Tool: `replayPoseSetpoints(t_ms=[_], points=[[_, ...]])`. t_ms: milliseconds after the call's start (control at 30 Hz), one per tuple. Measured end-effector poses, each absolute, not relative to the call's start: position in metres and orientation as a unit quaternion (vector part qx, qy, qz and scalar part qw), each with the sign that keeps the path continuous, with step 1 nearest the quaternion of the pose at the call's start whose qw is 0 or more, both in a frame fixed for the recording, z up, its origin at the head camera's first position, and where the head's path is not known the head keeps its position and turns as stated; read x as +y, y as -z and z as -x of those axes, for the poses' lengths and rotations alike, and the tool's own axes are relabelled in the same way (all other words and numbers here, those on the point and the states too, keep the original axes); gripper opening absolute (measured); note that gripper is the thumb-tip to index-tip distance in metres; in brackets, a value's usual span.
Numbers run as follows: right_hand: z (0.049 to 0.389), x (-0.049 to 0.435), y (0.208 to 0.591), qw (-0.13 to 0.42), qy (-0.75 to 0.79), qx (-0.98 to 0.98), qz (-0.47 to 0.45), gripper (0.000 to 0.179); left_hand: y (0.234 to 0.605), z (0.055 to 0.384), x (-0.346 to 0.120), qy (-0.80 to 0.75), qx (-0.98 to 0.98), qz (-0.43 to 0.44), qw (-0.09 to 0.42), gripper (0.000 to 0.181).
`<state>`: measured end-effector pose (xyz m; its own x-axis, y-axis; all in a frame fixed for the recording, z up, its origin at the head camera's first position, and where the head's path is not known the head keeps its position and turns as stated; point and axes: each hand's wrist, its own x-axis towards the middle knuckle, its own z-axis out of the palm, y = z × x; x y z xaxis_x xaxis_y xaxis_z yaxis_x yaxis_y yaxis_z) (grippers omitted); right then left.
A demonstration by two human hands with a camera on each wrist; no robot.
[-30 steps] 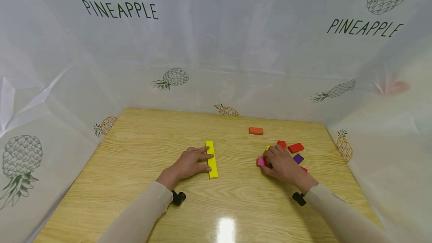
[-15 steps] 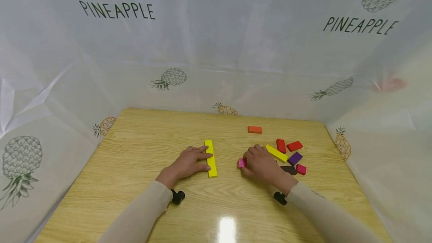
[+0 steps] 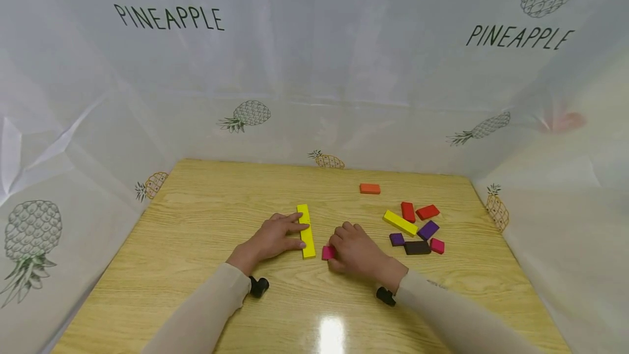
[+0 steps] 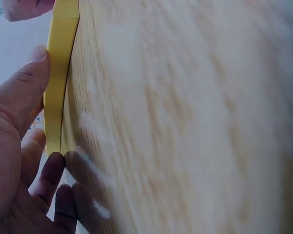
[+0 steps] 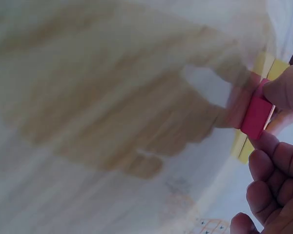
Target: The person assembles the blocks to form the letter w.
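Two yellow blocks (image 3: 307, 245) lie end to end in a strip near the table's middle, with a seam between them. My left hand (image 3: 272, 239) rests against the strip's left side, thumb and fingertips touching it. In the left wrist view the thumb (image 4: 34, 73) lies extended along the yellow edge. Just right of the strip, my right hand (image 3: 357, 250) pinches a small pink block (image 3: 327, 253) between thumb and fingers. The right wrist view shows the pink block (image 5: 257, 114) in front of the yellow strip (image 5: 279, 68); whether they touch I cannot tell.
On the right lie another yellow block (image 3: 400, 223), red blocks (image 3: 408, 212), purple blocks (image 3: 428, 230), a dark block (image 3: 417, 248) and a second pink block (image 3: 437, 246). An orange block (image 3: 370, 188) sits farther back. A pineapple-print sheet (image 3: 314, 70) encloses the wooden table (image 3: 221, 190).
The right hand has carried the pink block leftward from the pile towards the yellow strip, uncovering purple and dark blocks. The left hand stays on the strip.
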<state>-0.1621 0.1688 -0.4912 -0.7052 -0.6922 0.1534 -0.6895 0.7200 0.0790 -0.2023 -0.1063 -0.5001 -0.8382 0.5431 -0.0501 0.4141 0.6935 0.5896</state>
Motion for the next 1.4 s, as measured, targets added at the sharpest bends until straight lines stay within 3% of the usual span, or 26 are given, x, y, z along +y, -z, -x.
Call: replayPoseSetpoints(t_ms=[833, 1400], points=[[0.151, 0.157, 0.493, 0.056, -0.013, -0.915, -0.398, 0.029, 0.500, 0.203, -0.105, -0.294, 0.916, -0.249, 0.114, 0.050], [0.153, 0.157, 0.494, 0.065, -0.013, -0.911, -0.407, 0.028, 0.502, 0.203, -0.106, -0.292, 0.916, -0.251, 0.114, 0.051]])
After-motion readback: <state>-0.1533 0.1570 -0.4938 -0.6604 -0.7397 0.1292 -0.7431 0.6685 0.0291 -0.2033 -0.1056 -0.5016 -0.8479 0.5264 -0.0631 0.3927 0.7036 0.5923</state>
